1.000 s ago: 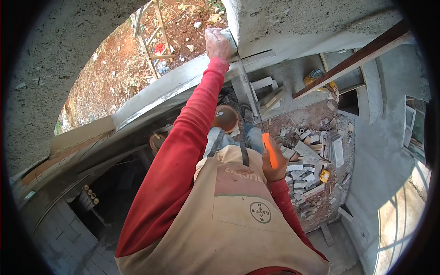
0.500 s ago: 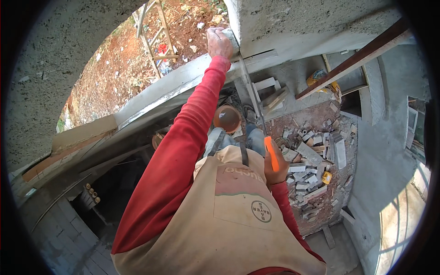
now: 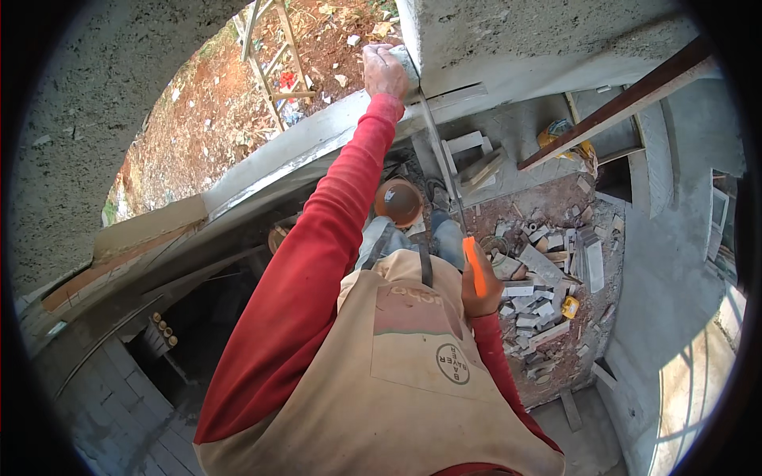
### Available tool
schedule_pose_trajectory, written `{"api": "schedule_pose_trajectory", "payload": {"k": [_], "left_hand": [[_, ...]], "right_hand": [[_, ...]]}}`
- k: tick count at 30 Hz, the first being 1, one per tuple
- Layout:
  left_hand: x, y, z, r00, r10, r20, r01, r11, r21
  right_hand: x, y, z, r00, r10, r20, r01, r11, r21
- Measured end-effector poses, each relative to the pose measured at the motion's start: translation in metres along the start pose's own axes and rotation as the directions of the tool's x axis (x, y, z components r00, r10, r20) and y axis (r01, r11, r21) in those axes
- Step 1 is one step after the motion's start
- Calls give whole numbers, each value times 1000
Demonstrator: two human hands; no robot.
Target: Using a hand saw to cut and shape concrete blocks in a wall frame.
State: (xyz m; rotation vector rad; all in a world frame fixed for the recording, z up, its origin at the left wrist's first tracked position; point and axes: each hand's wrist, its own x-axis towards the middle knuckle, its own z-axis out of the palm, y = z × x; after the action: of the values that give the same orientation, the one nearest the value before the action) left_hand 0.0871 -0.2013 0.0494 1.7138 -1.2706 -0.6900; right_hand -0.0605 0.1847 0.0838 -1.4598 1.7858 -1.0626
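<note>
Saw (image 3: pixel 440 153), orange-handled: gripped near, in right hand (image 3: pixel 484 295); blade met pale block (image 3: pixel 410 71). Block sat at far ledge (image 3: pixel 278 151), clasped by left hand (image 3: pixel 384 73). Straight strokes, firm support seemed best.

Rubble (image 3: pixel 526 304) lies on the floor (image 3: pixel 548 194), right of the saw handle (image 3: pixel 475 266).
</note>
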Motion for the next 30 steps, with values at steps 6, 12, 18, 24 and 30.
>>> {"api": "schedule_pose_trajectory", "payload": {"k": [6,12,18,24,30], "left_hand": [[-8,4,11,1000,11,0,-11,1000,-26],[10,-11,4,999,44,-10,-44,998,-43],[-3,-2,4,998,44,-40,-44,999,-14],[0,-8,7,996,86,-27,-86,996,4],[5,-24,-1,995,82,-56,-80,996,27]], "right_hand": [[159,3,72,992,-55,-113,71,988,141],[108,0,58,999,-22,-48,26,996,84],[16,18,21,1000,0,-28,2,998,67],[164,7,86,994,-3,-112,21,988,156],[15,12,21,998,-49,-28,51,996,69]]}}
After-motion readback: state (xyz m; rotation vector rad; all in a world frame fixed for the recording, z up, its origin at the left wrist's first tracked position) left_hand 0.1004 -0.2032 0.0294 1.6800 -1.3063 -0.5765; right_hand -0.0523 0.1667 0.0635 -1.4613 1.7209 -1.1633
